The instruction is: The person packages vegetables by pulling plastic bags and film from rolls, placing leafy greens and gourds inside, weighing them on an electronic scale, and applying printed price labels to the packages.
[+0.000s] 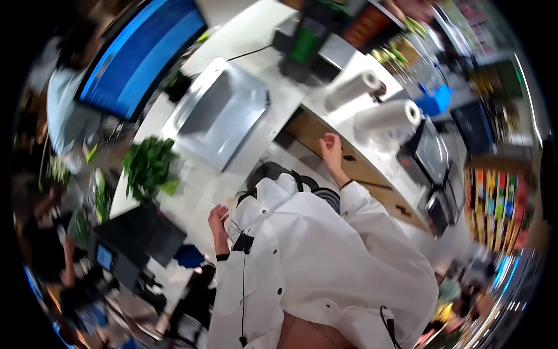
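My left hand (218,226) hangs in the air to the left of my white jacket, fingers loosely bent and apart, with nothing seen in it. Below the white counter's edge, in front of a wooden drawer front (365,160), is my right hand (331,152). Its fingers curl loosely and hold nothing visible. Closest to it on the counter (279,78) lie two rolls of clear plastic bags (383,121), (352,91). A shallow metal tray (224,116) sits on the counter ahead of me. Leafy green vegetables (149,167) are to the left, beyond my left hand.
A large monitor (142,58) stands at the upper left, with a person in a light shirt (74,110) behind it. A black machine with a small screen (136,241) is at the left. To the right are a dark appliance (427,151) and stocked shelves (494,200).
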The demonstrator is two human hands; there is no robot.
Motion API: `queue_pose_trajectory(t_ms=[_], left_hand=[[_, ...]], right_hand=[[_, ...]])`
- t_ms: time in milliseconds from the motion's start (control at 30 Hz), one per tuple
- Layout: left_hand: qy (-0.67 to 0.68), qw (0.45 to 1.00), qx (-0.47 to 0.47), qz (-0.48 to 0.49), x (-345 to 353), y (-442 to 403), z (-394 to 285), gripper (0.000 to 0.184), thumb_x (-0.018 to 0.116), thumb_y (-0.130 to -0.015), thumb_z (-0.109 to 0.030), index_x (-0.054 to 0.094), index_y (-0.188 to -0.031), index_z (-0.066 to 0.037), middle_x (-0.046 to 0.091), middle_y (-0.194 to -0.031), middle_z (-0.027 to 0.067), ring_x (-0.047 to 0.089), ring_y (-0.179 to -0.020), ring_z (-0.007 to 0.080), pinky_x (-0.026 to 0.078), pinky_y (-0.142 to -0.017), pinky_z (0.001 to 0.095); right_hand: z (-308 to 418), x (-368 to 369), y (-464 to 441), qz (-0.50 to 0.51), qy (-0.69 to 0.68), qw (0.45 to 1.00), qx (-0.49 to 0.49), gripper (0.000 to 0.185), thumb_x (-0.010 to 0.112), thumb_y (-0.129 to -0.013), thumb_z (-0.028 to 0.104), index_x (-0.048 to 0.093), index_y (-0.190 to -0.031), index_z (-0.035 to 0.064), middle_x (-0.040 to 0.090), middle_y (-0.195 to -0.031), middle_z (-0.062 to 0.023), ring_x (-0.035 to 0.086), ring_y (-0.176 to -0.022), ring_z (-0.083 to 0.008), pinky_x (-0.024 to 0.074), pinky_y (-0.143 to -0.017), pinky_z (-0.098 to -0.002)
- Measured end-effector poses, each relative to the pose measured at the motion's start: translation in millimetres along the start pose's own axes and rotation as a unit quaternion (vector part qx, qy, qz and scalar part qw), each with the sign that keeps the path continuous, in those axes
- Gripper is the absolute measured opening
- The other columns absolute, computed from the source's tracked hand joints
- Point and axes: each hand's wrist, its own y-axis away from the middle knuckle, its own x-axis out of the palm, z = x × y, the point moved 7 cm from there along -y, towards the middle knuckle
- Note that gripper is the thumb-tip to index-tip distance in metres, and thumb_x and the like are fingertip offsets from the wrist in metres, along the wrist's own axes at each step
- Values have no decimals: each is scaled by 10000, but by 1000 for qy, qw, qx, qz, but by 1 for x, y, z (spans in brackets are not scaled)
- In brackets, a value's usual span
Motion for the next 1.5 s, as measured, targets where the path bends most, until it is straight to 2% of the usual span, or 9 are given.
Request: queue_pose_trajectory(t_ms=[200,333,567,800,833,933,1267,1433,1500], left_hand=[[-49,997,-20,47,34,-28,-16,345,507,-923,-297,579,-1129,-29,646,-1016,114,623,-944,199,489,-790,326],[-82,993,4,80,70,-32,-40,376,484,-937,-312,564,-1146,-9,629,-1067,131,617,-974,208,492,-802,333],[-99,992,28,73,109,-36,-69,372,513,-931,-325,581,-1136,-22,650,-997,102,633,-922,188,498,-781,317],[-143,988,-3,64,116,-15,-79,314,520,-929,-320,642,-915,-31,666,-879,52,617,-807,131,481,-699,262],[-158,982,4,99,126,-9,-81,295,533,-924,-313,647,-910,-40,666,-881,44,610,-784,119,476,-674,255],[-84,975,84,186,153,15,-111,283,599,-895,-283,640,-1009,-28,669,-933,48,620,-828,126,485,-716,248],[-242,831,449,224,294,95,-226,847,765,-737,-215,287,-1415,-44,383,-1408,161,408,-1272,307,338,-1055,392],[-21,933,356,46,198,88,-245,843,799,-635,-165,351,-1334,-19,450,-1298,159,467,-1199,260,387,-1015,361],[74,936,336,78,148,84,-229,808,808,-632,-161,389,-1307,-20,515,-1227,123,536,-1109,232,439,-961,352]], right_hand=[[-36,-106,-40,-259,88,961,44,362,691,-820,141,516,-1096,-15,551,-1052,-117,583,-820,-172,467,-739,-285],[-41,-110,-72,-70,-56,992,88,625,756,-769,238,444,-1263,17,512,-1272,-169,557,-1089,-221,470,-839,-344],[-38,-64,-158,-150,32,986,-69,993,839,-682,305,249,-1403,-38,382,-1351,-178,405,-1230,-275,379,-976,-387],[2,-49,-224,-104,-90,984,-114,723,798,-731,128,383,-1294,-54,509,-1267,-211,528,-1123,-299,420,-999,-409],[26,-53,-211,-174,-80,968,-161,469,798,-740,165,582,-1044,-119,608,-1096,-201,572,-952,-289,450,-890,-401],[46,-48,-187,-62,-140,983,-104,632,746,-785,111,416,-1287,-87,543,-1220,-177,547,-1045,-266,454,-934,-371],[179,82,-39,278,-180,943,-10,541,736,-748,57,473,-1203,-69,563,-1149,-155,560,-1004,-231,448,-886,-342],[267,156,43,426,-143,867,-216,536,661,-870,197,408,-1291,-17,472,-1244,-130,480,-1117,-223,414,-928,-330],[274,188,78,634,-200,732,-147,446,534,-959,255,400,-1310,15,410,-1316,-106,437,-1167,-202,405,-931,-308]])
